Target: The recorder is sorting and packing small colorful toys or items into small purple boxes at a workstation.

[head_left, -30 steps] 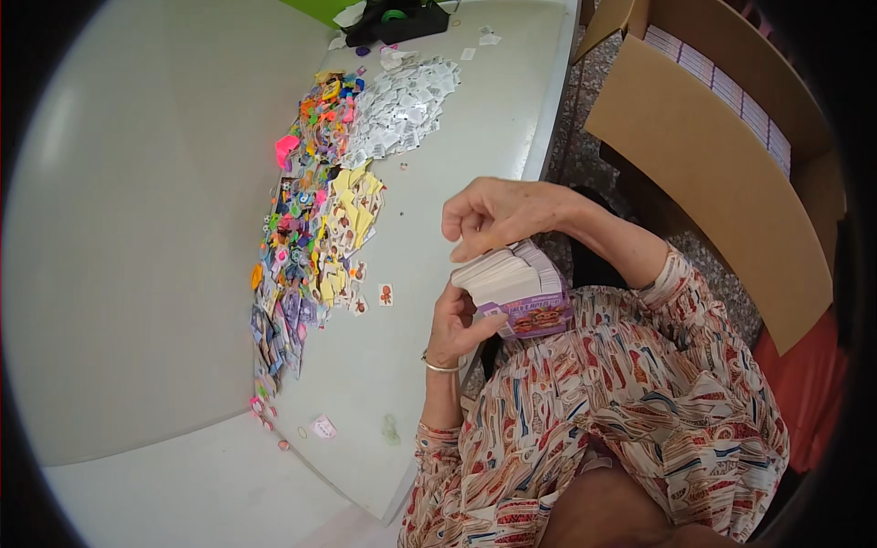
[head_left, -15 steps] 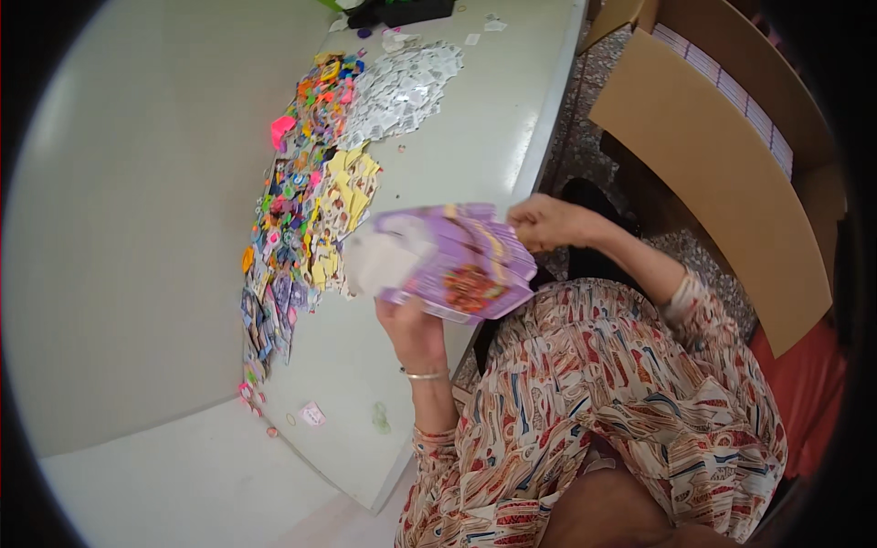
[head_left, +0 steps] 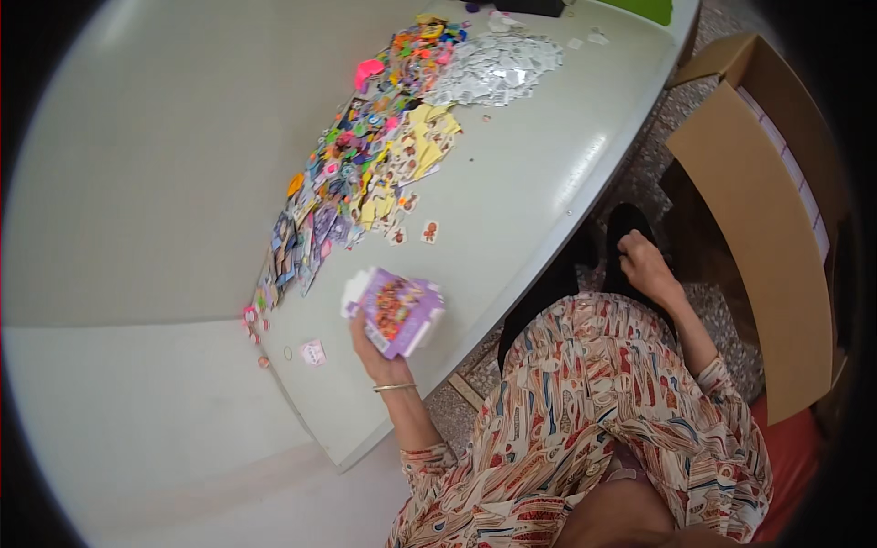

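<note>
My left hand (head_left: 373,352), with a bangle at the wrist, grips a small purple carton (head_left: 393,310) with a colourful picture on it and white flaps sticking out. The carton is above the near part of the pale table (head_left: 512,201). Away from the carton, beyond the table's edge, my right hand (head_left: 646,267) has its fingers curled together; what they hold, if anything, is hidden. A little card with a brown figure (head_left: 429,231) lies on the table beyond the carton.
A long pile of small colourful trinkets (head_left: 365,128) runs along the wall, beside yellow cards (head_left: 429,137) and white packets (head_left: 502,68). A pink-and-white piece (head_left: 312,353) lies left of my left hand. At right stands an open cardboard box (head_left: 749,201) holding stacked packs.
My right hand has come away from the carton and moved right, off the table. My left hand has turned the carton over the table. The whole view has swung, shifting the table rightward.
</note>
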`<control>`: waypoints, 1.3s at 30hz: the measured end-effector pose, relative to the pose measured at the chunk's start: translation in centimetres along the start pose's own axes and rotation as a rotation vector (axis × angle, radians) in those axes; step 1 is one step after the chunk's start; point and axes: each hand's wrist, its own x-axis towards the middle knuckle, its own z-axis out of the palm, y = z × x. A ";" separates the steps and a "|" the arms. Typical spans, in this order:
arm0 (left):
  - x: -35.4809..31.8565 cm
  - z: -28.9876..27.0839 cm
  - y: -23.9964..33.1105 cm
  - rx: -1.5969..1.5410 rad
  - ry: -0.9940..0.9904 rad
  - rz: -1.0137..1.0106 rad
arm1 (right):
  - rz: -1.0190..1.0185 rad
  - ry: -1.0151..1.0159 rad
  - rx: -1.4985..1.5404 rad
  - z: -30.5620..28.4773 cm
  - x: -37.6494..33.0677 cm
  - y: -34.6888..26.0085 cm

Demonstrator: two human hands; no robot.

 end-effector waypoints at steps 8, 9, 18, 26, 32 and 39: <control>4.9 -2.0 -3.8 0.076 0.059 0.012 | 0.139 0.136 0.094 2.0 -3.6 2.5; 6.3 -1.6 -4.1 0.087 0.067 0.015 | 0.128 0.090 0.104 2.3 -4.2 2.8; 14.5 1.8 -4.6 0.067 -0.011 -0.019 | 0.150 0.170 0.060 2.5 -5.5 -0.5; 12.6 2.7 -0.9 0.054 -0.238 -0.073 | 0.238 0.191 0.047 0.0 -4.4 -3.3; 12.7 2.6 0.2 0.047 -0.291 -0.143 | 0.055 0.062 -0.201 -1.7 -3.0 -7.5; 14.4 -0.1 0.6 0.118 -0.297 -0.069 | 0.196 -0.224 -0.213 -2.8 -0.9 -9.2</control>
